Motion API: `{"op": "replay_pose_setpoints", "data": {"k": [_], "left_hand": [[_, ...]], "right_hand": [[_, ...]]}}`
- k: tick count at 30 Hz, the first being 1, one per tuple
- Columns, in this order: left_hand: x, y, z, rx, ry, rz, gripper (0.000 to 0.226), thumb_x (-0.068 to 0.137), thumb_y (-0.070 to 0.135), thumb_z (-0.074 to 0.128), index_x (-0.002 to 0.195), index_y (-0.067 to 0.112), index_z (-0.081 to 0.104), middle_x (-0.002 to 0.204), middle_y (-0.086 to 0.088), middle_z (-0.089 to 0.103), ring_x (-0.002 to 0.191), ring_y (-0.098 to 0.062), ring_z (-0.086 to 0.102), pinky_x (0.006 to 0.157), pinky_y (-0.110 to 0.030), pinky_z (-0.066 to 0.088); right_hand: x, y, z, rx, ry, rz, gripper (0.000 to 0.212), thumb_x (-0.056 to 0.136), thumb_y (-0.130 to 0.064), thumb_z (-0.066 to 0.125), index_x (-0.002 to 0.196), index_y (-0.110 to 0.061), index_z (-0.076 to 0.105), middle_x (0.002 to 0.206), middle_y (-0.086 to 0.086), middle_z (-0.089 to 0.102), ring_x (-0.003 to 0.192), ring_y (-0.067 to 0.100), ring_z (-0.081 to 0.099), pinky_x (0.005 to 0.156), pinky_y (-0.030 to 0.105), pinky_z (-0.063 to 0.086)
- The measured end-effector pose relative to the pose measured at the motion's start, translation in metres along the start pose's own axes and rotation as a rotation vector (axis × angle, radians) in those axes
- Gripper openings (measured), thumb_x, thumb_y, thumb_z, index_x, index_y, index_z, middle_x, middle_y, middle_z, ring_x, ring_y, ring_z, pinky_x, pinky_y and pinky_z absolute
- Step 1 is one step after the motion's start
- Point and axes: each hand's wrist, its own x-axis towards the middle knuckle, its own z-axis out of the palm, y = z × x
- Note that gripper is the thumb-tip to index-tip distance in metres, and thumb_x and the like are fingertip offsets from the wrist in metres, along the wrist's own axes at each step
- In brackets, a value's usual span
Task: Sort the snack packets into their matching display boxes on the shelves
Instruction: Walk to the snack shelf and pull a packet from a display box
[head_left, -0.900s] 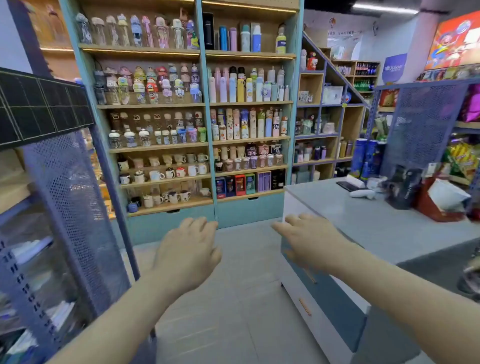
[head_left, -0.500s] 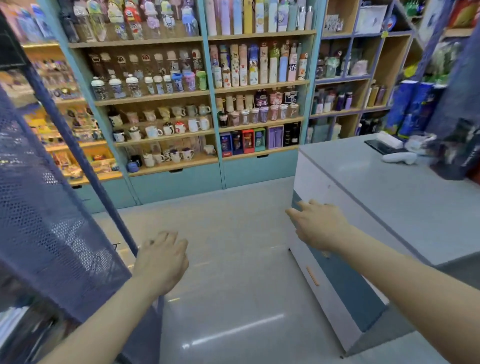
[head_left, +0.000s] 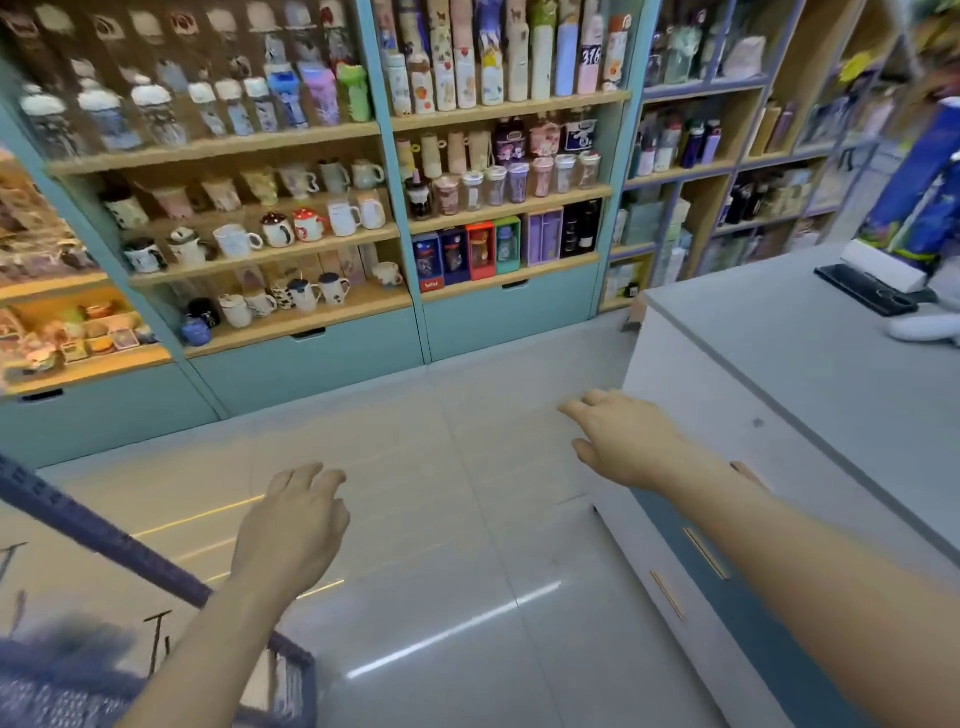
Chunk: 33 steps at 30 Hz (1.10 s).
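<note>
Teal shelves (head_left: 249, 148) with wood boards: mugs (head_left: 311, 224) mid-left, tall bottles (head_left: 488, 67) top, boxed bottles (head_left: 467, 254) low. Grey desk (head_left: 805, 384) on right carries black flat device (head_left: 865, 291), white object (head_left: 924, 328) beside it. Tiled floor (head_left: 415, 441) between.

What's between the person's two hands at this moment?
In the head view, only bare floor tiles show between the left hand and the right hand.

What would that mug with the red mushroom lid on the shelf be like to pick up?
The mushroom-lid mug looks glazed ceramic, so probably rigid, heavy for its size and breakable. Its red cap seems a separate lid, so it might slide off when tilted. The white mug stands close beside it, so a sideways push would likely knock it.
</note>
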Motion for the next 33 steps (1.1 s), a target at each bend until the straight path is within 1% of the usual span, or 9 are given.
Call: {"op": "replay_pose_setpoints", "data": {"k": [2,6,13,15,19,23,26,30,33], "left_hand": [[0.047,-0.014,0.0,-0.078,0.036,0.019,0.036,0.097,0.025,0.047,0.132,0.019,0.056,0.14,-0.006,0.05,0.129,-0.029,0.043,0.101,-0.04,0.042],[0.139,-0.033,-0.004,-0.152,0.044,0.032,0.032,0.099,0.027,0.045,0.128,0.021,0.058,0.136,-0.002,0.053,0.123,-0.028,0.047,0.096,-0.039,0.041],[0.322,-0.041,0.012,-0.183,0.029,0.114,0.031,0.098,0.037,0.042,0.113,0.022,0.064,0.12,0.0,0.062,0.113,-0.027,0.051,0.089,-0.041,0.045],[0.374,-0.024,0.014,-0.178,0.021,0.15,0.028,0.097,0.032,0.047,0.114,0.019,0.065,0.119,-0.003,0.063,0.113,-0.029,0.052,0.089,-0.042,0.044],[0.481,0.028,0.009,-0.17,0.025,0.25,0.027,0.093,0.012,0.054,0.118,0.013,0.066,0.13,-0.009,0.059,0.123,-0.032,0.048,0.101,-0.044,0.039],[0.584,0.084,0.007,-0.163,0.045,0.404,0.029,0.095,0.015,0.051,0.119,0.014,0.066,0.132,-0.005,0.057,0.125,-0.028,0.047,0.098,-0.043,0.043],[0.659,0.128,0.012,-0.181,0.046,0.527,0.026,0.094,0.013,0.053,0.114,0.011,0.069,0.127,-0.007,0.06,0.121,-0.029,0.051,0.097,-0.043,0.043],[0.775,0.18,0.037,-0.128,-0.002,0.665,0.026,0.092,0.017,0.056,0.114,0.014,0.07,0.131,-0.012,0.059,0.126,-0.03,0.048,0.101,-0.048,0.042],[0.858,0.227,0.057,-0.025,-0.006,0.79,0.028,0.087,0.026,0.064,0.114,0.02,0.07,0.133,-0.013,0.057,0.126,-0.033,0.048,0.098,-0.051,0.045]], "right_hand": [[0.038,0.003,-0.008,0.026,0.028,0.018,0.041,0.1,-0.031,0.043,0.139,-0.021,0.04,0.132,0.007,0.052,0.121,0.029,0.049,0.087,0.041,0.048],[0.104,0.026,-0.019,0.04,0.026,0.084,0.043,0.1,-0.031,0.044,0.142,-0.023,0.039,0.131,0.007,0.051,0.121,0.029,0.049,0.087,0.041,0.047],[0.211,0.119,-0.026,-0.034,-0.037,0.177,0.046,0.1,-0.032,0.045,0.145,-0.026,0.038,0.136,0.005,0.05,0.122,0.027,0.05,0.091,0.04,0.048],[0.248,0.15,-0.028,0.011,-0.022,0.24,0.046,0.1,-0.034,0.046,0.145,-0.028,0.038,0.136,0.004,0.05,0.122,0.027,0.05,0.091,0.041,0.048],[0.315,0.206,-0.029,0.207,-0.015,0.374,0.047,0.099,-0.033,0.048,0.146,-0.027,0.041,0.142,0.005,0.047,0.128,0.028,0.048,0.099,0.04,0.044],[0.371,0.257,-0.016,0.22,-0.019,0.452,0.048,0.098,-0.031,0.05,0.144,-0.024,0.044,0.139,0.007,0.048,0.128,0.03,0.047,0.099,0.039,0.044],[0.403,0.293,0.006,0.146,-0.12,0.471,0.043,0.097,-0.027,0.047,0.14,-0.023,0.045,0.132,0.007,0.049,0.126,0.03,0.045,0.093,0.04,0.048],[0.437,0.345,0.028,0.061,-0.239,0.554,0.041,0.095,-0.019,0.045,0.136,-0.022,0.046,0.127,0.006,0.049,0.123,0.028,0.044,0.082,0.037,0.043],[0.46,0.389,0.038,0.008,-0.276,0.667,0.038,0.095,-0.017,0.044,0.133,-0.02,0.046,0.127,0.007,0.05,0.122,0.029,0.046,0.085,0.036,0.041]]}}
